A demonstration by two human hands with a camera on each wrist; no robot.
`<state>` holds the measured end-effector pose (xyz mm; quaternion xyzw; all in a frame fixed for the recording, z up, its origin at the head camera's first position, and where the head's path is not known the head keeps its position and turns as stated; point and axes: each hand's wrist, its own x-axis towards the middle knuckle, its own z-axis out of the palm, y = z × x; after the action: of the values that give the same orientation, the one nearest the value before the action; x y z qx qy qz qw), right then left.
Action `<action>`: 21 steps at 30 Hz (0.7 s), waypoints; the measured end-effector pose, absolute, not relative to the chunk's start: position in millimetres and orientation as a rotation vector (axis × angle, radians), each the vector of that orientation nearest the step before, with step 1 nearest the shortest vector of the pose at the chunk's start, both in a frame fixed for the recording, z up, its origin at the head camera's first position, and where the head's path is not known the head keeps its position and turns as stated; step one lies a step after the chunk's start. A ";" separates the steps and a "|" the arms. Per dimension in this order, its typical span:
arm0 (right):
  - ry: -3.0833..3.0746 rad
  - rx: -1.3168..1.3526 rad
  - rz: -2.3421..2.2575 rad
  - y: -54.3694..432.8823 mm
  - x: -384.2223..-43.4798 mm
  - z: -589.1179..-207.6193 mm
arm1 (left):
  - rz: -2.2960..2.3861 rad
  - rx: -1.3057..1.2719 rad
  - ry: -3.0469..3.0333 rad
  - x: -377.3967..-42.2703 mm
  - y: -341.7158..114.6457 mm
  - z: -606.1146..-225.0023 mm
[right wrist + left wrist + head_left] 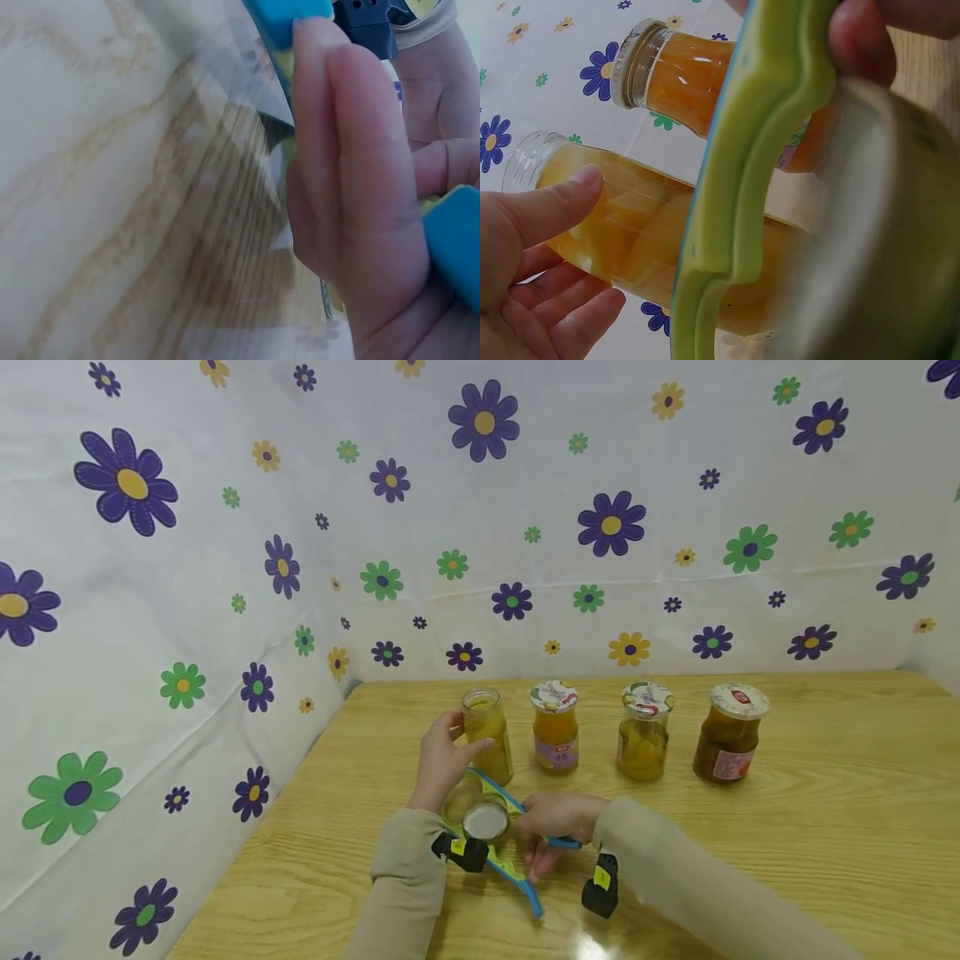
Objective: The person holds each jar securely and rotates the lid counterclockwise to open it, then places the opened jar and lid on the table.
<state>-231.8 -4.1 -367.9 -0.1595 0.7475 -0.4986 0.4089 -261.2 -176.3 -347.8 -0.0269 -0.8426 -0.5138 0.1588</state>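
Note:
My left hand (pixel 442 760) is at an uncapped glass jar (pixel 487 735) of yellow fruit pieces that stands upright. In the left wrist view its thumb (pixel 562 202) lies straight across the glass, while the other fingers spread loosely beside it. My right hand (pixel 555 822) grips a blue-and-green jar opener (pixel 506 868) by its handles, two fingers (pixel 371 150) extended in the right wrist view. Between the opener's toothed arms sits a round metal lid (pixel 486 821), in front of the uncapped jar. Up close, the lid (pixel 855 225) is blurred.
To the right stand three lidded jars in a row: an orange one (pixel 556 727), one with yellow fruit (pixel 642 743) and a darker brown one (pixel 727 747). Flower-printed cloth (pixel 525 527) hangs behind the wooden table (pixel 787 835) and along its left side.

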 end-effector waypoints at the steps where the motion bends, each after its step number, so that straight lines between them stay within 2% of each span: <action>1: 1.879 -0.401 -1.257 -4.6 -231.6 -368.1 | -1.466 -0.077 -2.412 -261.1 -176.4 -347.6; 9: 1.879 -0.422 -1.257 -5.5 -229.5 -368.2 | -1.456 -0.070 -2.431 -262.0 -177.3 -348.1; 21: 1.894 -0.711 -1.082 33.7 -232.8 -349.2 | -1.440 -0.059 -2.454 -261.3 -177.5 -347.5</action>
<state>-232.8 33.7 -349.2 -0.2825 0.7525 -0.4301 0.4110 -261.3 -177.5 -347.5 -0.0205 -0.8529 -0.5003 0.1475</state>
